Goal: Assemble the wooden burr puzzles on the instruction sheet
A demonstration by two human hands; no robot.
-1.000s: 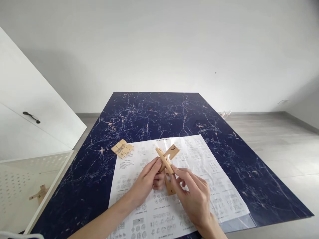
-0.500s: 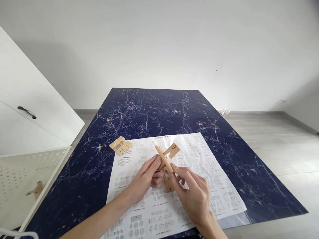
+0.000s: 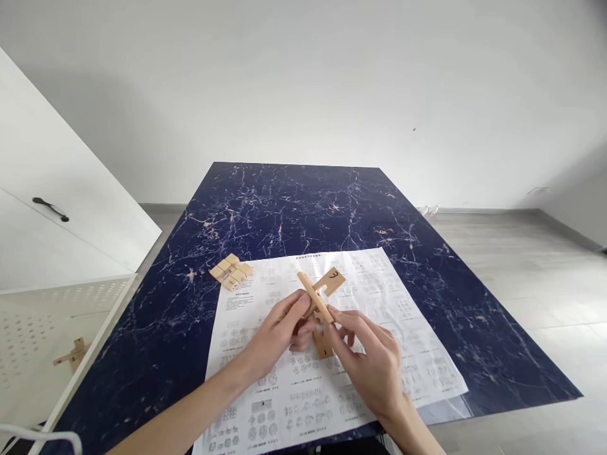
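Over a printed sheet (image 3: pixel 246 392), my left hand (image 3: pixel 279 325) pinches a flat notched wooden puzzle piece (image 3: pixel 334 281) marked 3. A second wooden puzzle piece (image 3: pixel 313 296) lies slantwise across it, seen mostly along its narrow edge. My right hand (image 3: pixel 372 347) grips the near end of that crossing piece between thumb and fingers. Below the crossing, between my hands, shows a third wooden piece (image 3: pixel 324 346) marked 1. Its upper part is partly covered, and I cannot tell whether it rests on the paper or is held.
A cluster of joined wooden pieces (image 3: pixel 231 272) sits at the sheet's upper left corner on the dark blue marbled table (image 3: pixel 284 208). Left of the table, a white perforated rack (image 3: pixel 28 341) has a wooden cross-shaped piece (image 3: pixel 74 354) by it. A white cabinet (image 3: pixel 71 170) stands behind.
The view has shifted slightly. My hands keep their grips on the crossed pieces, whose tilt has changed a little.
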